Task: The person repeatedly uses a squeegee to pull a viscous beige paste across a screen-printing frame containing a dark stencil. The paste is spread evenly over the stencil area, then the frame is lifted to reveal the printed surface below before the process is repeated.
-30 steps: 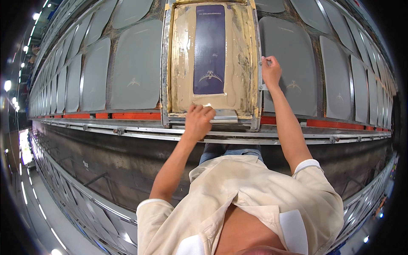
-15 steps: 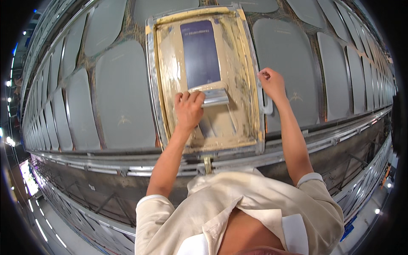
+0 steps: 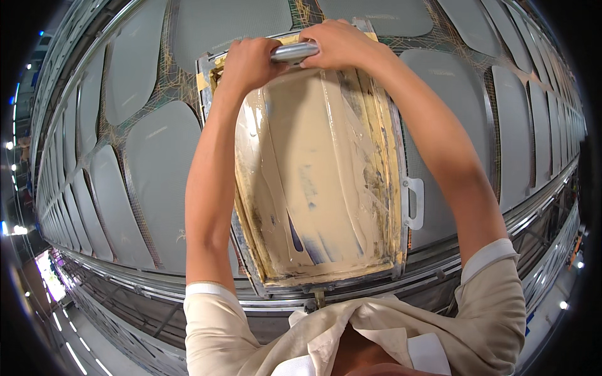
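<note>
Since half a sec ago, R hand (image 3: pixel 335 45) has left the frame's R side, by the pale handle (image 3: pixel 412 203), & come up to join L hand (image 3: pixel 252 62) on the metal squeegee (image 3: pixel 293 52). The bar itself has gone from approx mid-screen, w/ L hand alone on it, to the far end of the framed screen (image 3: pixel 332 274). Purple band, prev. bare over the far half, is now mostly under beige paste (image 3: pixel 298 119); a purple sliver (image 3: pixel 296 237) & some streaks show thru near the close end. For the work in hand, that prob. means one pass up the screen is about done, coat uneven: thicker ridges run lengthwise L & R of the smooth middle strip. Grip: both narrow, fingers curled round the bar, L hand at its L end, R hand at its R end, bare metal btwn. R thumb seems tucked under the near edge; most fingertips hidden, so can't tell how tight. Squeegee sits just inside or over the far rail, can't tell if touching paste. Grey panels (image 3: pixel 162 147) lie either side of the frame.
</note>
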`<state>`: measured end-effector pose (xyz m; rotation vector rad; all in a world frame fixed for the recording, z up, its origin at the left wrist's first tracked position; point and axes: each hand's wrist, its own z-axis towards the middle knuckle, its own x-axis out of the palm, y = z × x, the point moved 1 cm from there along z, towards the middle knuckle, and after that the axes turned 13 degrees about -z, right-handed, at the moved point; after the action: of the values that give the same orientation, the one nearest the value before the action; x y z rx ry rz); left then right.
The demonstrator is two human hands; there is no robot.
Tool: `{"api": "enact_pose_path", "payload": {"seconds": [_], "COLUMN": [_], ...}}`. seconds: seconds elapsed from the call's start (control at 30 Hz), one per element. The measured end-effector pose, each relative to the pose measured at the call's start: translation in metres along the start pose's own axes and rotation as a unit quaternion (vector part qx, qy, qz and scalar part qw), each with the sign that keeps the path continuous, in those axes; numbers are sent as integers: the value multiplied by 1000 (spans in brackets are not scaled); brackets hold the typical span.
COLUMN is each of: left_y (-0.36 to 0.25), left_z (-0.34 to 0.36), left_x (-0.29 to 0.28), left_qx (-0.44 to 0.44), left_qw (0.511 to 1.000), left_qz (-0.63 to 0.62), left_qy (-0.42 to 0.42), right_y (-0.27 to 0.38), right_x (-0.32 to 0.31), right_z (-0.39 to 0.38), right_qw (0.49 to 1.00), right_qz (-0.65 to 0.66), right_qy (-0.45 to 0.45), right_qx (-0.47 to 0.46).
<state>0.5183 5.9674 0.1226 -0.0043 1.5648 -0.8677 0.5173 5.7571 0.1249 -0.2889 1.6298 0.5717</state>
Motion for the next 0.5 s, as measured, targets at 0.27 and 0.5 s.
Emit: {"api": "enact_pose_path", "payload": {"seconds": [0.27,0.5], "left_y": [9,-66], "left_z": [-24,-173], "left_x": [21,58], "left_qx": [-45,5], "left_qw": [999,999], "left_qz": [-3,-40], "left_qy": [-3,-26], "right_y": [17,100], "right_x": [30,61], "right_z": [3,-140], "right_qw": [1000,999], "right_qz": [2,29], "right_qy": [18,-2], "right_qx": [18,-21]}}
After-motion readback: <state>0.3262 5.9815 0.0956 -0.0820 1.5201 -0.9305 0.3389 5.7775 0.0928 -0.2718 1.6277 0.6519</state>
